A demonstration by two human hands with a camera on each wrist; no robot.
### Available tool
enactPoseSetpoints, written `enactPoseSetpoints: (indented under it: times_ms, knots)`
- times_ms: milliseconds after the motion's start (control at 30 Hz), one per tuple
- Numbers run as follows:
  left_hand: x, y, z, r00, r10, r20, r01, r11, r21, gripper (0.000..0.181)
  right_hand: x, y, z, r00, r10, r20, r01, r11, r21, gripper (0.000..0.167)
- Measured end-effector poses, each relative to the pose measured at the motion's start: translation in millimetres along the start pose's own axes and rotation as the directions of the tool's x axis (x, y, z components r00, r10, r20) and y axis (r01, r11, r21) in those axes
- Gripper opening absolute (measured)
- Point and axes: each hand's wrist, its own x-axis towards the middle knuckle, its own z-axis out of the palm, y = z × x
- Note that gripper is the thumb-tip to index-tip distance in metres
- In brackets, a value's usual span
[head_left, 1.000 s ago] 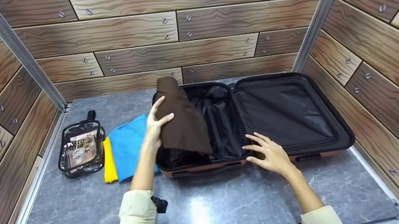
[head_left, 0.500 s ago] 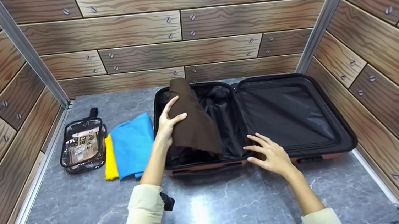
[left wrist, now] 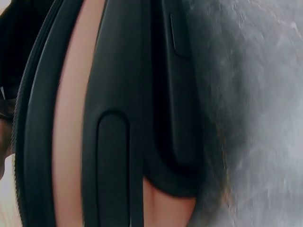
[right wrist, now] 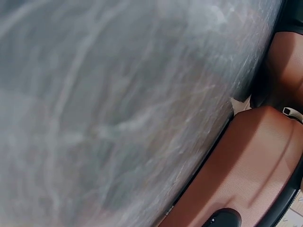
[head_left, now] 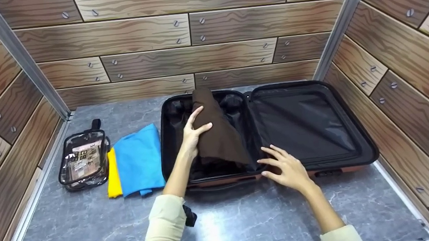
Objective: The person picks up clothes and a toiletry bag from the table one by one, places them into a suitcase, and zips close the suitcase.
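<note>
Blue cloth (head_left: 139, 161) nr case (head_left: 310, 124); contact unclear

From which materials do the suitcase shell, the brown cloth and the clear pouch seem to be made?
Suitcase shell: probably hard plastic, copper-coloured, finely textured and rigid-looking.
Brown cloth: matte fabric, draping without shine; fibre unclear.
Clear pouch: likely glossy plastic, transparent with bright reflections.
</note>
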Motion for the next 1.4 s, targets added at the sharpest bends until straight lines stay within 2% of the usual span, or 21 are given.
enactPoseSetpoints:
  times_ms: [167,533,700,733,900,967,1233,1400]
  knots:
    - [6.4,-11.9,7.9,1.0,0.0,-0.012,0.001,1.0,0.026,0.061,-0.5,0,0,1.0,-0.005,-0.01,0.005,1.0,-0.001,0.035]
    - [19.6,-30.8,20.6,0.997,-0.043,-0.063,0.048,0.995,0.092,0.06,-0.7,0,0,1.0,-0.002,0.007,0.002,1.0,-0.001,0.037]
    - [21.8,-38.3,21.9,0.998,-0.038,-0.058,0.046,0.988,0.149,0.061,-1.0,0,0,1.0,0.001,0.009,-0.001,1.0,0.002,0.038]
    - [20.3,-36.4,22.9,0.998,-0.042,-0.051,0.05,0.987,0.155,0.061,-0.9,0,0,1.0,0.003,0.011,-0.003,1.0,0.002,0.038]
    - [22.0,-42.0,19.5,0.997,-0.067,-0.044,0.073,0.984,0.165,0.062,-1.4,-1,-3,1.0,0.01,0.009,-0.01,1.0,0.002,0.035]
    - [22.8,-46.5,14.0,0.995,-0.085,-0.049,0.091,0.984,0.156,0.062,-1.6,-2,-3,1.0,0.012,0.009,-0.012,1.0,0.006,0.034]
    - [16.4,-49.5,1.8,0.981,-0.195,-0.016,0.195,0.972,0.129,0.061,-1.6,-1,-2,1.0,0.002,-0.005,-0.002,1.0,0.011,0.035]
    - [15.9,-49.8,-5.5,0.967,-0.246,-0.065,0.253,0.958,0.137,0.06,-0.4,0,-3,1.0,-0.002,-0.006,0.002,1.0,0.006,0.035]
